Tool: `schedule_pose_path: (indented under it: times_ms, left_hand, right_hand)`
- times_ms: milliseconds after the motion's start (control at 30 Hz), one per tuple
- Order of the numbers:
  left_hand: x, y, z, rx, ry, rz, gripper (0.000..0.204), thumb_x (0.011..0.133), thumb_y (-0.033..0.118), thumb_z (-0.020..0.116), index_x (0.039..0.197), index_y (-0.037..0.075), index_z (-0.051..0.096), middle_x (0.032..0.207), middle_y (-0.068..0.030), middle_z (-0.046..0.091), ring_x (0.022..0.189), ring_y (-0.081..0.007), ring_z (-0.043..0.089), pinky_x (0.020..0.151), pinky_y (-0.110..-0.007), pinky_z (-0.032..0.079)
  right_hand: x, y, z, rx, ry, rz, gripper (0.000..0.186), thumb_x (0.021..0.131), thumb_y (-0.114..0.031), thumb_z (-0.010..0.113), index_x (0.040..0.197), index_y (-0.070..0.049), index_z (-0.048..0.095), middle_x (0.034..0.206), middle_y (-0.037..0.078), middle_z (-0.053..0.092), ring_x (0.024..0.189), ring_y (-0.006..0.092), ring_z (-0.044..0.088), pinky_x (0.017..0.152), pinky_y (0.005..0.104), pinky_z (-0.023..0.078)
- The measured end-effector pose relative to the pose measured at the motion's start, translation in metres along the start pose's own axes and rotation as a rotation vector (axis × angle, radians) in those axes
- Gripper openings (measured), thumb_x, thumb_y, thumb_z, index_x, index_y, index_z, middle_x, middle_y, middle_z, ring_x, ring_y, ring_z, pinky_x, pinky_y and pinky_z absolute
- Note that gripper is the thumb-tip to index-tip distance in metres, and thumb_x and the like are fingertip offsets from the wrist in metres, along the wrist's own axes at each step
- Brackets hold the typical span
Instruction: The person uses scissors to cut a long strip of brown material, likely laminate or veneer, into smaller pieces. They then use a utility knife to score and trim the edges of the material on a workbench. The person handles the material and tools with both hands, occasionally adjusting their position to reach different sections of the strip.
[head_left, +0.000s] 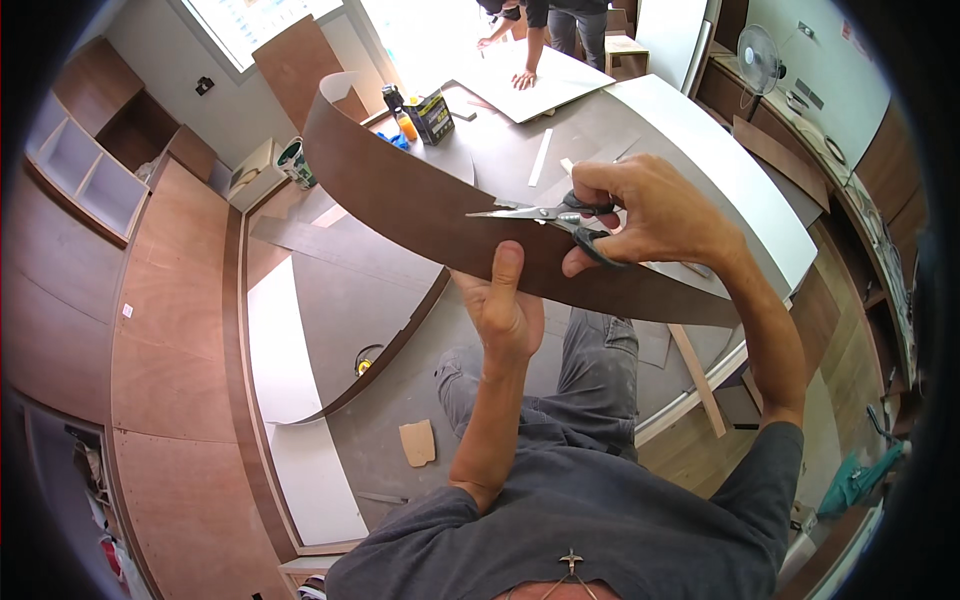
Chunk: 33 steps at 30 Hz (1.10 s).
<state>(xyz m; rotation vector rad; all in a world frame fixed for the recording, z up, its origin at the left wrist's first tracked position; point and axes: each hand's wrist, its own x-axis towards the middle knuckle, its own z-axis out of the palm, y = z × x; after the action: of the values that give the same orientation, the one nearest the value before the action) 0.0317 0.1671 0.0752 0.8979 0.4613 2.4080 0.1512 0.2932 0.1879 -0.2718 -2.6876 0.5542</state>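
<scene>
By the left hand (511, 316), a long brown strip (400, 190) is pinched and held raised before the body, thumb on its face; scissors (545, 213) are gripped by their loops in the right hand (670, 208). Should the strip's curling, unsupported end sway, the blades could be pulled off line.

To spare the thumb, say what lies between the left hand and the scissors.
In the head view, a bare stretch of brown strip lies between the left hand and the scissors.
</scene>
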Motion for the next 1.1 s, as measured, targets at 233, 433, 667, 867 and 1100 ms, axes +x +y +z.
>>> schedule_pose_path:
  times_ms: [233,433,667,867,1100]
  left_hand:
    - [-0.004,0.0,0.002,0.012,0.025,-0.005,0.04,0.097,0.004,0.053,0.134,0.009,0.04,0.123,-0.0085,0.055,0.112,-0.0211,0.055,0.1,-0.04,0.044]
    - [-0.004,-0.001,0.001,-0.002,0.053,-0.005,0.045,0.094,0.002,0.056,0.135,0.007,0.037,0.123,-0.0093,0.053,0.113,-0.0198,0.054,0.1,-0.038,0.043]
    - [-0.005,0.001,-0.001,-0.002,0.064,0.009,0.04,0.094,0.001,0.055,0.131,0.007,0.042,0.122,-0.0083,0.054,0.113,-0.0179,0.053,0.101,-0.036,0.042]
    - [-0.005,0.003,0.003,0.03,0.056,0.03,0.037,0.094,0.0,0.056,0.129,0.006,0.046,0.12,-0.0076,0.056,0.111,-0.0166,0.054,0.099,-0.035,0.042]
    - [-0.005,0.004,-0.009,0.098,0.014,0.05,0.045,0.096,0.002,0.054,0.137,0.01,0.039,0.127,-0.0082,0.054,0.116,-0.0199,0.054,0.101,-0.039,0.044]
  right_hand:
    - [0.004,0.001,0.001,0.024,-0.015,-0.031,0.062,0.058,-0.045,0.09,0.069,-0.005,0.043,0.057,0.005,0.046,0.053,0.0201,0.05,0.051,0.0338,0.038]
    - [0.003,0.002,0.004,0.015,-0.003,-0.034,0.061,0.059,-0.043,0.09,0.068,-0.005,0.042,0.056,0.005,0.043,0.052,0.0181,0.046,0.049,0.0323,0.035]
    - [0.006,0.002,0.006,0.004,-0.018,-0.012,0.061,0.06,-0.042,0.089,0.068,-0.005,0.042,0.056,0.003,0.04,0.051,0.0172,0.04,0.049,0.0311,0.032]
    - [0.005,0.003,0.002,0.081,-0.082,-0.006,0.063,0.058,-0.048,0.088,0.073,-0.005,0.045,0.063,0.005,0.046,0.058,0.0202,0.046,0.055,0.0325,0.035]
    - [0.007,-0.006,-0.002,-0.01,-0.116,0.026,0.067,0.056,-0.057,0.084,0.077,-0.005,0.047,0.067,0.007,0.051,0.064,0.0243,0.052,0.063,0.0366,0.039]
